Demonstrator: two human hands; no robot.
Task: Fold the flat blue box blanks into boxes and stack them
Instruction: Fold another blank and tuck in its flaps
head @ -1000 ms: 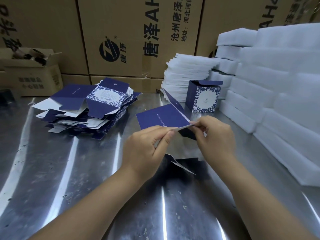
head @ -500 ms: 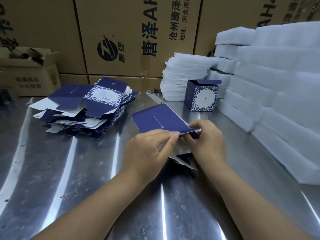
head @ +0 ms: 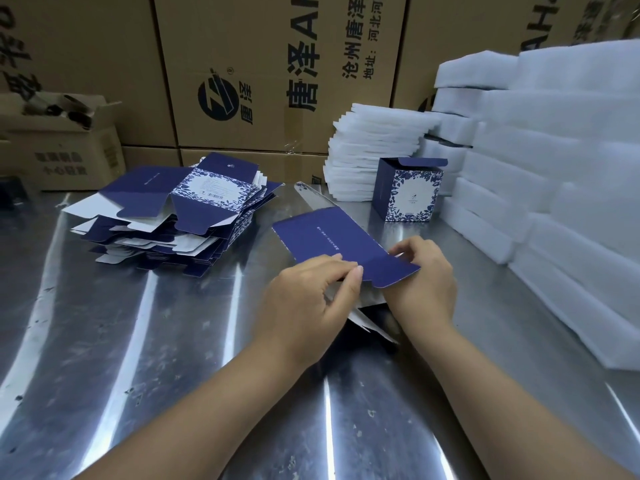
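A flat blue box blank [head: 332, 242] is held just above the steel table [head: 138, 341] at its middle. My left hand [head: 308, 306] pinches its near edge with thumb and fingers. Gripping the blank's right end flap is my right hand [head: 424, 282]. White and dark flaps of the blank hang below my hands. A pile of flat blue blanks [head: 173, 216] lies at the left. One folded blue box [head: 407, 190] with a floral front stands upright at the back right, its top flap open.
A stack of thin white foam sheets [head: 367, 150] stands behind the folded box. Thick white foam blocks [head: 554, 174] fill the right side. Big brown cartons [head: 277, 64] wall off the back. An open small carton [head: 59, 143] sits far left.
Both hands have lowered the blank toward the table and tilted it flatter. The blue end flap now sticks out over my right hand.
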